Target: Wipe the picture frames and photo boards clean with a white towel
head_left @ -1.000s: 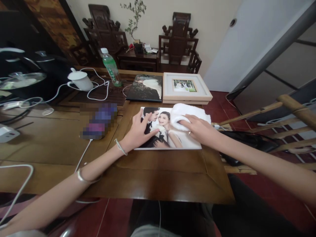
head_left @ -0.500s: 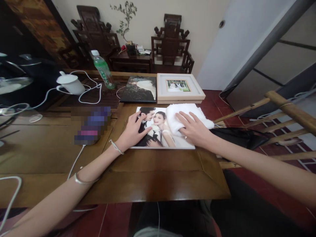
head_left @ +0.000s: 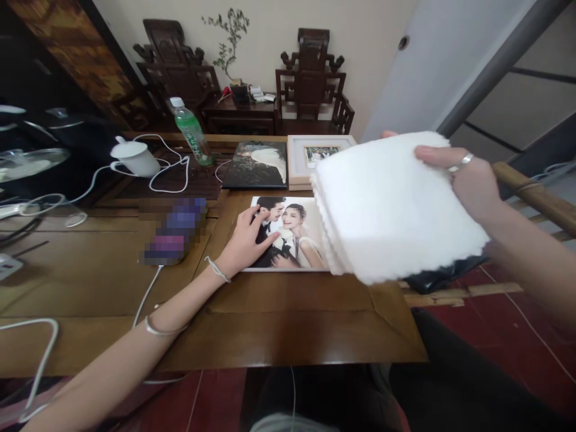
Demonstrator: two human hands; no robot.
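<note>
A white folded cloth (head_left: 391, 204) hangs in the air above the table's right side, pinched at its upper right by my right hand (head_left: 472, 180), thumb in front and fingers mostly behind. Below and to its left lies a photo panel (head_left: 288, 240) showing a couple; the cloth covers its right part from view. My left hand (head_left: 247, 237) rests on the panel's left edge with fingers spread, holding nothing.
Behind the panel lie a dark photo panel (head_left: 258, 165) and a pale framed picture (head_left: 297, 156). A green bottle (head_left: 193, 132), a lidded white cup (head_left: 135, 157), cables and a blurred phone (head_left: 175, 231) are at left. A wooden chair (head_left: 540, 198) stands right.
My right hand has lifted the white cloth off the photo panel, up and to the right, towards the camera. My left hand has stayed on the panel.
</note>
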